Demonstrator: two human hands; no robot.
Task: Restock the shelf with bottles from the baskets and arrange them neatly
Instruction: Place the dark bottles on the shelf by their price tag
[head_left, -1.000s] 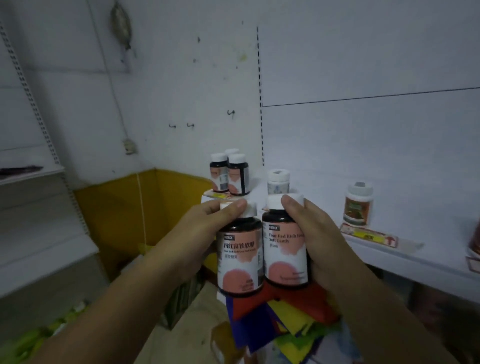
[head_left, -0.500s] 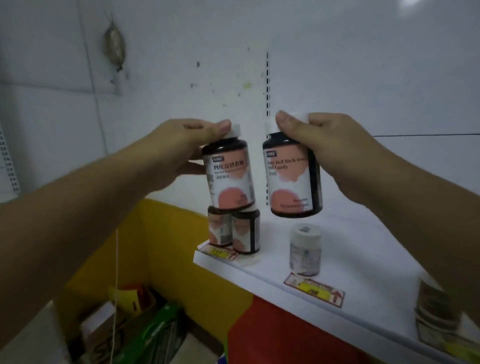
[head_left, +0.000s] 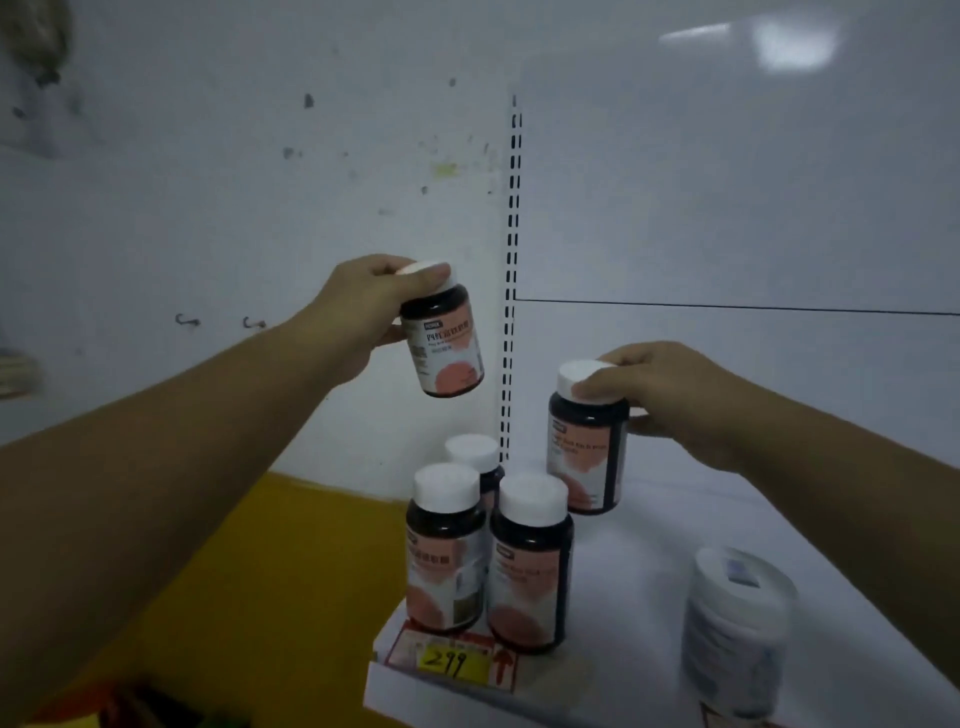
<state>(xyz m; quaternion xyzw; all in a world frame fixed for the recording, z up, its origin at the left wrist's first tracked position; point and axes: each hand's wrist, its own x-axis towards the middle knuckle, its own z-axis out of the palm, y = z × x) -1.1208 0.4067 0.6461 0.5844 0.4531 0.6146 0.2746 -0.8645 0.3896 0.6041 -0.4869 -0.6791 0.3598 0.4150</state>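
My left hand (head_left: 363, 306) grips a dark bottle (head_left: 447, 353) with a pink label and white cap by its top, holding it tilted in the air above the shelf's left end. My right hand (head_left: 670, 400) holds a matching bottle (head_left: 584, 452) by the cap, low over the white shelf (head_left: 649, 545), behind the standing group; whether its base touches the shelf I cannot tell. Three alike bottles stand at the shelf's left corner: front left (head_left: 447, 545), front right (head_left: 530, 566), and one behind them (head_left: 475, 452), mostly hidden.
A white jar (head_left: 735, 629) stands near the shelf's front edge on the right. A yellow price tag reading 299 (head_left: 454, 662) sits on the shelf lip. A slotted upright (head_left: 511, 280) runs up the white back wall. A yellow panel (head_left: 270, 571) lies below left.
Both hands have carried the bottles from chest height up over the shelf. The right bottle has come down behind the standing group, and the left bottle stays raised and tilted.
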